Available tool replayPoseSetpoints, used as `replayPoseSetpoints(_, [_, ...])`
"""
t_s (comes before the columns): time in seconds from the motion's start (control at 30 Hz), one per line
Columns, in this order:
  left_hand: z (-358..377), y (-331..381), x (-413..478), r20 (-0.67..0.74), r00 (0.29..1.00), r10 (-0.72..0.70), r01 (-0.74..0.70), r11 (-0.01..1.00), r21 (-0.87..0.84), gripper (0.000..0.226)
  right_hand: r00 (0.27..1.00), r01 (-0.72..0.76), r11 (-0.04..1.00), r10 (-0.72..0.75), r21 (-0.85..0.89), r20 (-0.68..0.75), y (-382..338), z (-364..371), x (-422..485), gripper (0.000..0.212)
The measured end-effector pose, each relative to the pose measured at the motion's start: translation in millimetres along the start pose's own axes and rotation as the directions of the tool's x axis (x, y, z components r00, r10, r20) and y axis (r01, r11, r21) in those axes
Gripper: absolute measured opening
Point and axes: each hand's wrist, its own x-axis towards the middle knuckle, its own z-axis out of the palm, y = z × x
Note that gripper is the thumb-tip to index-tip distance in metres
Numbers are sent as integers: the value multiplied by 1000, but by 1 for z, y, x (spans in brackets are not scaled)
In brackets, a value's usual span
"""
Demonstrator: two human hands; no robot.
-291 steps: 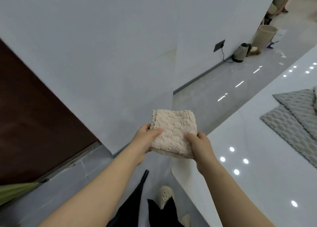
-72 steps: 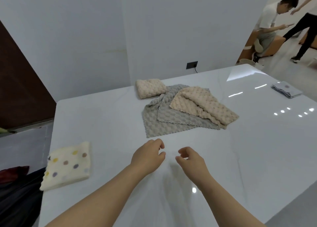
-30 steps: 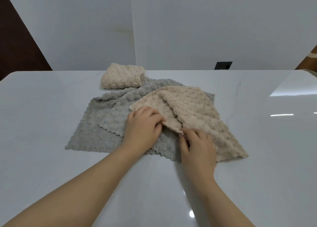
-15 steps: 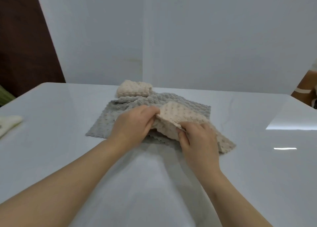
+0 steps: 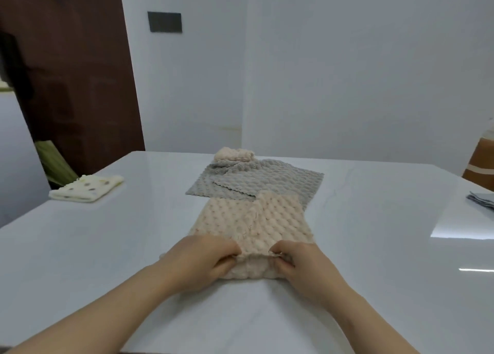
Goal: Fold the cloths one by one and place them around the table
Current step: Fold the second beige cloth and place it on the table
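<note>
On the counter (image 5: 107,246) near you: beige cloth (image 5: 256,220) lies flat, far edge overlapping the grey cloths (image 5: 267,180). Your left hand (image 5: 203,260) and right hand (image 5: 302,262) have fingers clamped on its near edge.

You are looking across a glossy white table (image 5: 374,260) that is catching a bright patch of light (image 5: 465,228) on its right side. Plain pale grey walls (image 5: 347,73) are rising behind it, one carrying a black rectangular wall plate (image 5: 165,22). A dark brown wooden door (image 5: 74,73) is standing at the left.
</note>
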Motion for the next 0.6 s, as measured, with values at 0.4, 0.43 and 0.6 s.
replayPoseSetpoints(0.4, [1, 2, 12, 20, 871, -491, 480, 840, -253, 44, 974, -182, 983, 178, -17, -140, -1, -10, 9, 30])
replayPoseSetpoints(0.43, [9, 0, 16, 95, 873, -478, 487, 849, -206, 49, 978, -175, 981, 163, -87, -126, 1, -5, 19, 35])
replayPoseSetpoints(0.6, [34, -26, 15, 225, 811, -539, 542, 839, 56, 58, 975, -212, 952, 223, -219, 26, 11, 16, 54, 47])
